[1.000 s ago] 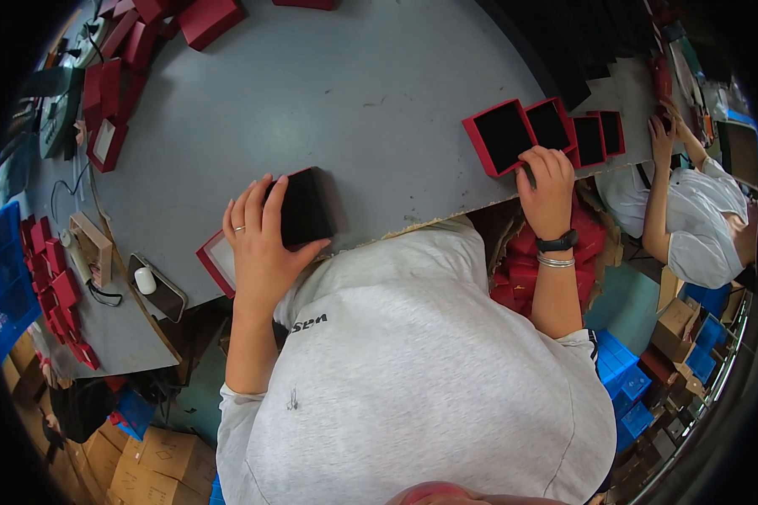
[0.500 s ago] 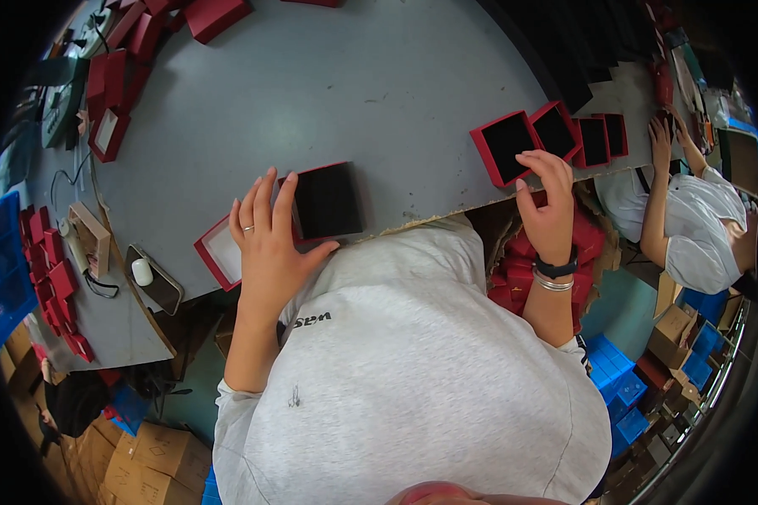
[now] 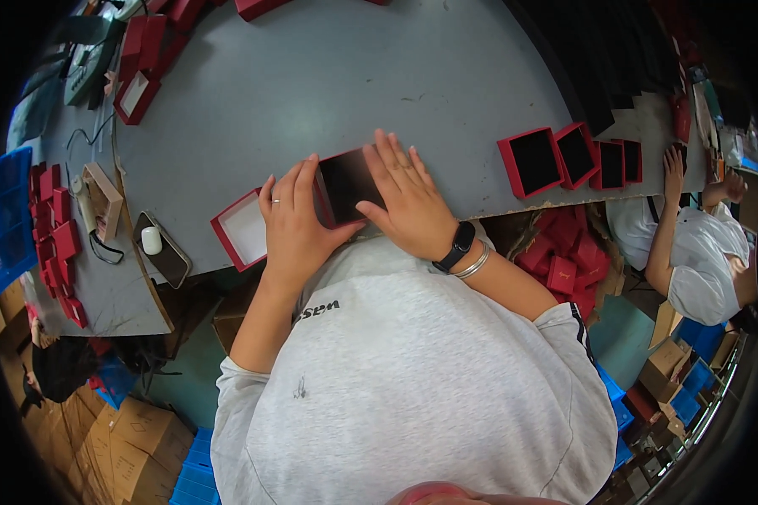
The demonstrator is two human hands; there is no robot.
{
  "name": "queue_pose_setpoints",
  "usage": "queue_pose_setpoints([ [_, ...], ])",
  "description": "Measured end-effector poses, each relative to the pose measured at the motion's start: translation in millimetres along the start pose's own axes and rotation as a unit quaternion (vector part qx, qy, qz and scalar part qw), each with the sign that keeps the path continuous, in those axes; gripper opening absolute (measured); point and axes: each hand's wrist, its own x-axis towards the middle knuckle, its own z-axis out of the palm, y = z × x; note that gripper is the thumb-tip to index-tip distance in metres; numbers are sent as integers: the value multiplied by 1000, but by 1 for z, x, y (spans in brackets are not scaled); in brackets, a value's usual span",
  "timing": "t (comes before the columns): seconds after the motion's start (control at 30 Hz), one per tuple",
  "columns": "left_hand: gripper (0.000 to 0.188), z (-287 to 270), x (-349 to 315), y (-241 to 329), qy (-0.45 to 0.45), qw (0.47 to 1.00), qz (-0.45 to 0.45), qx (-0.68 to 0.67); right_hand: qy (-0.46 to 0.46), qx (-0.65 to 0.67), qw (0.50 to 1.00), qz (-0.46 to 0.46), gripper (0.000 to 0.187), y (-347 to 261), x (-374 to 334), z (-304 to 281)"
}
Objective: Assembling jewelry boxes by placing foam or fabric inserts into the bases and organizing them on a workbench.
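A red box with a black insert (image 3: 348,183) lies on the grey counter (image 3: 328,76) at its near edge, right in front of the person, its open face turned up; it is nearly square, so no long axis can be told, and its sides sit slightly skewed to the counter edge. The left hand (image 3: 293,220) rests against the box's left side with its fingers together and curved around that wall. The right hand (image 3: 404,195) lies flat across the box's right part, fingers spread and pointing away over the insert; a black wristband and a thin bangle sit on that wrist. Just left of the left hand lies a shallow red lid with a white inside (image 3: 242,229), open side up, touching the counter's near edge. Farther right along the same edge stands a row of open red boxes with black lining (image 3: 568,157), tilted one against the next. More red boxes (image 3: 147,59) are stacked at the far left, and a small white object (image 3: 152,241) sits on a dark tray near the left corner. Another person's hand (image 3: 673,160) reaches the counter at the far right.
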Motion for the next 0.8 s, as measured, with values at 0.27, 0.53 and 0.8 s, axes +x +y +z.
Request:
queue_pose_setpoints([
  [0.27,99,3,2,0,0,1000,15,0,1,-131,991,-13,80,-12,2,0],
  [0.53,107,-2,4,-2,-21,1000,2,19,-13,-170,985,-13,71,-14,-13,-19],
  [0.8,109,-3,4,-4,-27,1000,-4,10,10,-155,983,-97,35,-14,-18,-27],
])
